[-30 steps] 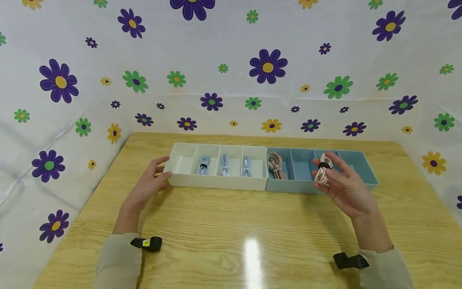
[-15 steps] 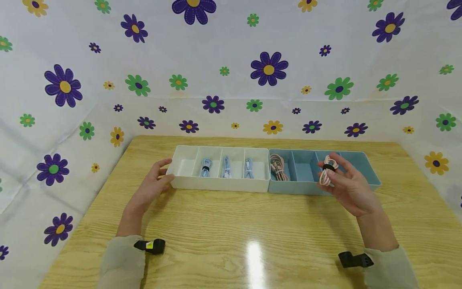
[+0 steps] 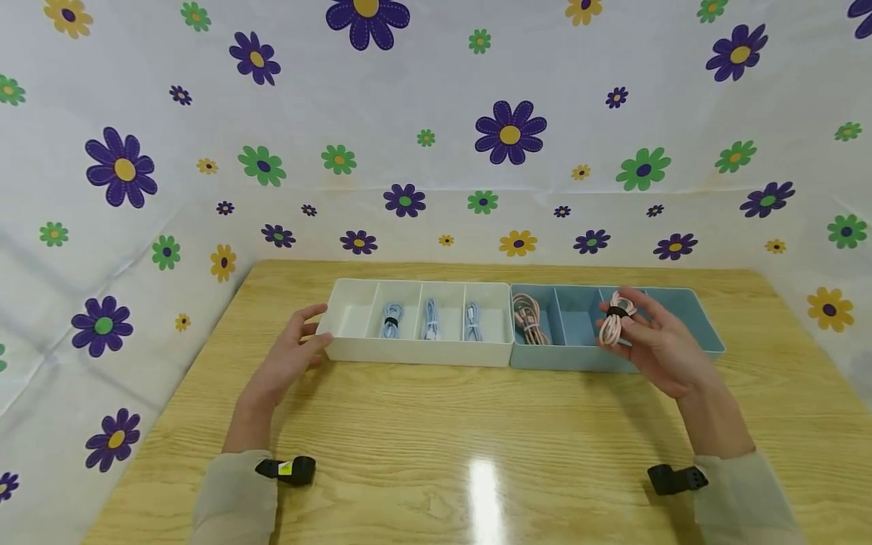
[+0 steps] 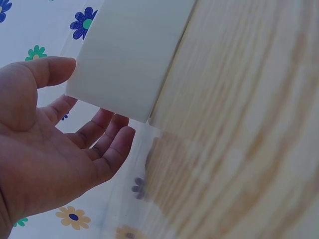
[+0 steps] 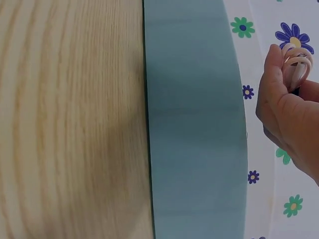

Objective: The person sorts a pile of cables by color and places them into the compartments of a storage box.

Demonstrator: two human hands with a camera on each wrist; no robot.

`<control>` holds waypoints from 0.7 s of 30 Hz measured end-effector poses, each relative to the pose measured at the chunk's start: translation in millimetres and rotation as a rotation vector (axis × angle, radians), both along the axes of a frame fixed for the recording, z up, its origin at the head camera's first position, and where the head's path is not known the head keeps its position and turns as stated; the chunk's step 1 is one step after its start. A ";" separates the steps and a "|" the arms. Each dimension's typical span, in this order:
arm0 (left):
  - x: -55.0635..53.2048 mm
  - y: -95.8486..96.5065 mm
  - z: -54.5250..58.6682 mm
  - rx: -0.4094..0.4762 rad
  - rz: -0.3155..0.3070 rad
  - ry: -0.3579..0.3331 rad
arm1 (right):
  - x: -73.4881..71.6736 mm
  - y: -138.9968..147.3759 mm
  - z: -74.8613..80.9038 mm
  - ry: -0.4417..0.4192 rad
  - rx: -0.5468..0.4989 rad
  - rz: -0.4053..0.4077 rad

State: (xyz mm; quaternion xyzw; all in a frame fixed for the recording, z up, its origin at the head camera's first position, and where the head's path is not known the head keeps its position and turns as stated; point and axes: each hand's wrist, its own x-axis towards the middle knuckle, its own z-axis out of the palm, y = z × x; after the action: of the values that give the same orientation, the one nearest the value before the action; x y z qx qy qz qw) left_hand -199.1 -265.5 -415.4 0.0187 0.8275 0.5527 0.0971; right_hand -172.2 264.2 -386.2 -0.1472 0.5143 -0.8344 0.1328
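Between the thumb and fingers of my right hand (image 3: 671, 352) is a coiled pink cable (image 3: 616, 318) with a black tie around it, held above the blue divided box (image 3: 579, 359). The same cable (image 5: 297, 64) shows at the fingertips in the right wrist view. My left hand (image 3: 289, 356) rests at the left end of the white divided box (image 3: 415, 353), thumb at its near corner and fingers loosely along the end wall. In the left wrist view, this hand (image 4: 65, 129) holds nothing off the table.
Light blue cable bundles (image 3: 391, 321) lie in three compartments of the white box; its leftmost is bare. A pink-brown cable (image 3: 530, 318) lies in the blue box's leftmost compartment. Both boxes stand end to end on the wooden table (image 3: 409, 431), before a flowered cloth (image 3: 422, 91).
The whole scene shifts slightly down and right as the head view moves. My right hand keeps its hold on the pink cable, turned slightly. My left hand stays at the white box.
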 end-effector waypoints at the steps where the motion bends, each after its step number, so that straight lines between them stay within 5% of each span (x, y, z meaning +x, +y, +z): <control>1: -0.3 -0.4 -0.2 0.001 0.000 0.001 | -1.5 -0.3 0.8 0.005 0.012 -0.001; 10: -0.4 -2.2 -1.4 0.008 -0.002 0.010 | -14.1 -1.6 9.2 -0.022 0.369 -0.089; 21: 0.4 -1.8 -2.3 0.012 0.000 0.013 | -27.2 3.4 12.0 -0.080 0.396 -0.050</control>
State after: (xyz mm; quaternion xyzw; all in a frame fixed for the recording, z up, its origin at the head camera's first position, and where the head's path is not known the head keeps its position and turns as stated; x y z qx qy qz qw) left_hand -198.8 -267.2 -417.7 0.0229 0.8247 0.5577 0.0916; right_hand -199.4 267.6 -374.2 -0.0719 0.6660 -0.7253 0.1587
